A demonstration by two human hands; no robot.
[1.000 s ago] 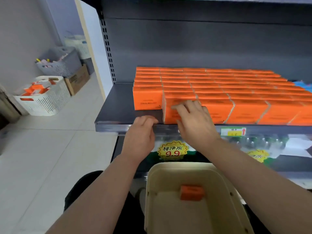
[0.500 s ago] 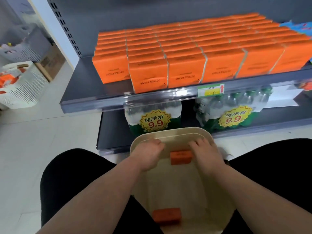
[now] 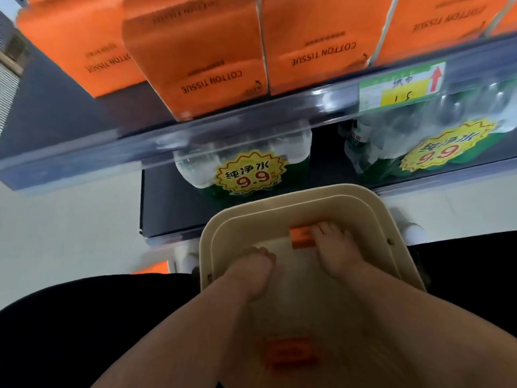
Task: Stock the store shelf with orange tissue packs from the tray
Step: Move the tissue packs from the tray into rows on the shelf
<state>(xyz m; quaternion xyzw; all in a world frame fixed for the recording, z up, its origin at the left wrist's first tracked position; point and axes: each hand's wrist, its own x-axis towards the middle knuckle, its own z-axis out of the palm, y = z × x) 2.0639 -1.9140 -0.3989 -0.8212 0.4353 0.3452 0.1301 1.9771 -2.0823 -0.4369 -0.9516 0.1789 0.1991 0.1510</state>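
The right hand (image 3: 334, 249), down off the dark metal shelf (image 3: 56, 107), now touches the small orange tissue pack (image 3: 301, 240) mid-frame, grip unclear. The left hand (image 3: 253, 266) hangs empty, loosely curled, apart. Another pickup from the beige plastic tray (image 3: 363, 203) starts; a second orange pack (image 3: 291, 355) waits lower.

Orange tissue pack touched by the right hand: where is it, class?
Head view: the small orange tissue pack lies at the far end of the beige plastic tray, right of centre, against the fingers of the right hand.

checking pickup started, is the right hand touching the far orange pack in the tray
Touching. Head view shows the right hand with fingers on the far orange pack, no gap.
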